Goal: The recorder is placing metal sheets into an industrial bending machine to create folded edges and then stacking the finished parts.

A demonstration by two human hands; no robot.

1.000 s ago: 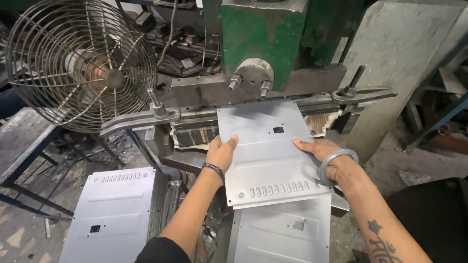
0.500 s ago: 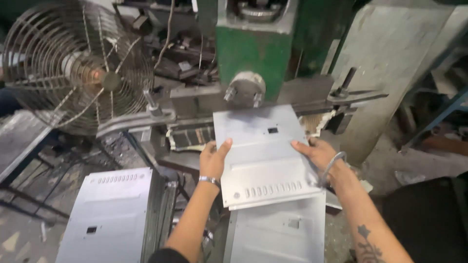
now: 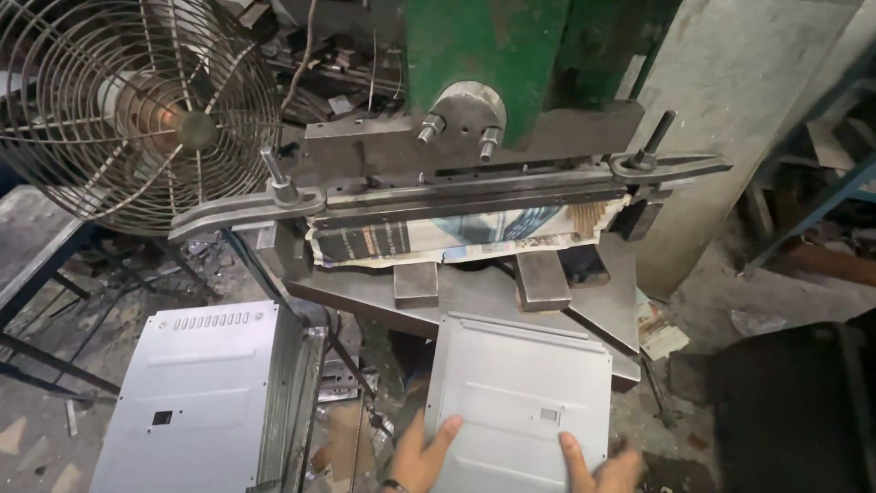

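metal panel [image 3: 520, 402], near edge under both thumbs

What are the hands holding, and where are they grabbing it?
Both hands hold a flat grey metal panel by its near edge: the left hand at the near left corner, the right hand at the near right corner, with the thumbs on top.

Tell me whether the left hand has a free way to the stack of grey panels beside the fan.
Probably yes. The left hand grips the sheet panel at its lower edge, and only open floor clutter seems to lie between it and the stack of grey panels; it would have to let go.
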